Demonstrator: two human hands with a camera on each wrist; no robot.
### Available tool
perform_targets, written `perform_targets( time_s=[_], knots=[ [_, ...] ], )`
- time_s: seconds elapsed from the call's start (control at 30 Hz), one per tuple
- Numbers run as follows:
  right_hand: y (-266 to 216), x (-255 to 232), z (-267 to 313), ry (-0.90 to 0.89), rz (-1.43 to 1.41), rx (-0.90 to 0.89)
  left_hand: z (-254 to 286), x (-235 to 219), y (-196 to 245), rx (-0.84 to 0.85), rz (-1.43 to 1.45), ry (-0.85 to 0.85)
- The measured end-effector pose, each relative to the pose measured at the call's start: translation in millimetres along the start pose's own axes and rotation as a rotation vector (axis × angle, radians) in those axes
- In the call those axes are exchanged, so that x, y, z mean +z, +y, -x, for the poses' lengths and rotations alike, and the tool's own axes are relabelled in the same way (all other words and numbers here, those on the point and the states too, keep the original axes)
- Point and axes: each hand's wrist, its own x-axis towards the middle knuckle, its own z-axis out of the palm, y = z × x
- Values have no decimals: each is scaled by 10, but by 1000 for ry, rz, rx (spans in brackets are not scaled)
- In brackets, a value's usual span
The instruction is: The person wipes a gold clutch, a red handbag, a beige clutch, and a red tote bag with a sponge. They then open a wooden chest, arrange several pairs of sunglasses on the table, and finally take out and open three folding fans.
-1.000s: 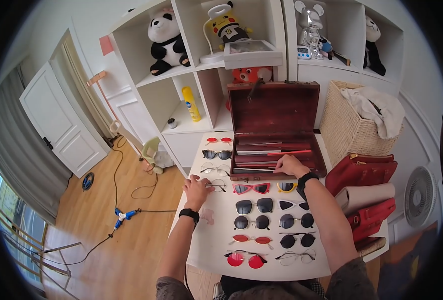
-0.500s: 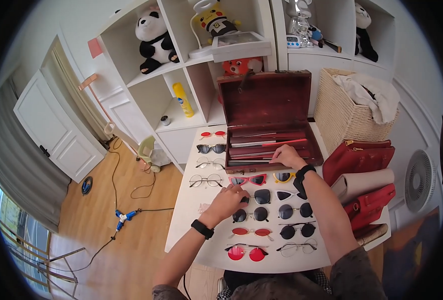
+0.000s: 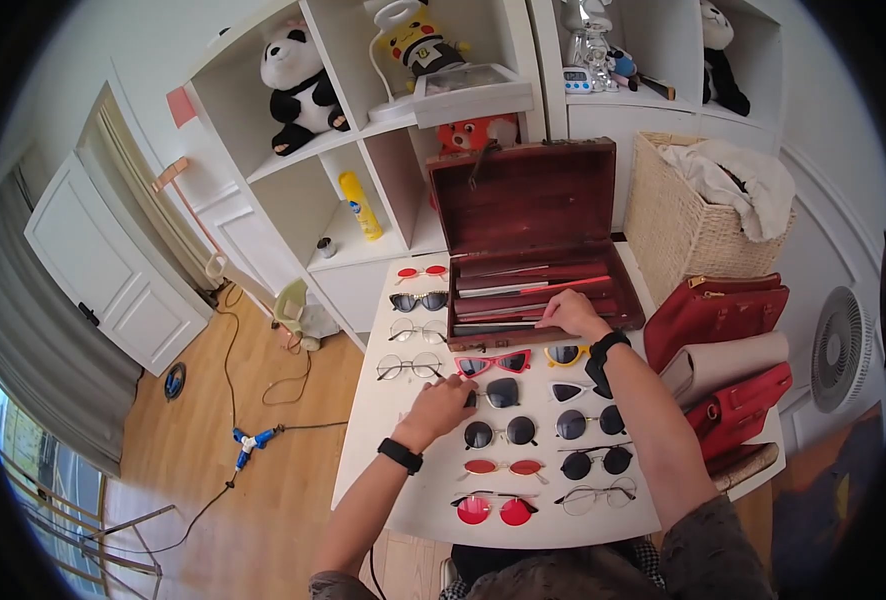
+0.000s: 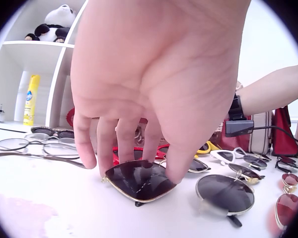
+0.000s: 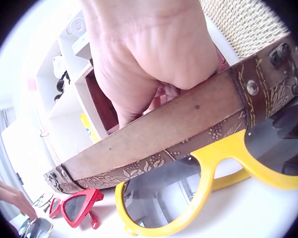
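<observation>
Had glasses [image 3: 410,367] in a column along the left edge of the white table [image 3: 368,465], with the small red-lensed pair [image 3: 422,273] near the far left corner. Next, placed the left hand [image 3: 437,410] between that column and the middle one, with thumb and bent fingers pinching the left lens of the square dark sunglasses [image 3: 503,392]. Had the red-framed cat-eye sunglasses [image 3: 493,364] just beyond, and three more pairs from there toward the near edge, with the round red-lensed sunglasses [image 3: 473,510] the nearest. Had the open brown-red suitcase [image 3: 523,205] at the far edge. Reached with the right hand [image 3: 575,315] over its front wall, with fingertips inside; could not tell if spread or pinching. Right before this wall, had the yellow-framed sunglasses [image 3: 563,355]. Toward the right edge, had red and beige bags [image 3: 728,365].
</observation>
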Motion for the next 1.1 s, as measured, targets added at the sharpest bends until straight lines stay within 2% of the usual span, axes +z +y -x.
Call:
perform_targets(
  time_s=[0.27,0.33,0.47,0.6,0.7,0.77,0.8,0.87,0.97,1.03,1.1],
  knots=[
    [-18,-10,23,-5,-5,-15,533,-121,-508,-158,-119,10],
    [26,4,4,2,-8,-22,633,-97,-679,-223,-63,59],
    [-3,9,41,35,-4,-21,722,-238,-896,-242,11,57],
    [-28,-8,56,40,1,2,775,-119,-1135,-270,59,80],
    [-21,-20,61,52,-76,23,783,-246,-960,-199,50,181],
    [0,-19,59,59,-80,13,719,-467,-660,-82,-7,356],
    [3,-13,59,57,-86,-7,660,-530,-520,-82,-4,354],
    [13,5,54,59,-116,-31,520,-567,-223,-26,207,238],
    [-50,-31,52,117,-343,-70,325,-335,94,146,235,66],
    [-233,-149,101,129,-264,-107,237,-222,262,192,263,3],
    [-485,-272,205,152,-112,-205,185,-206,244,152,216,58]
  ],
)
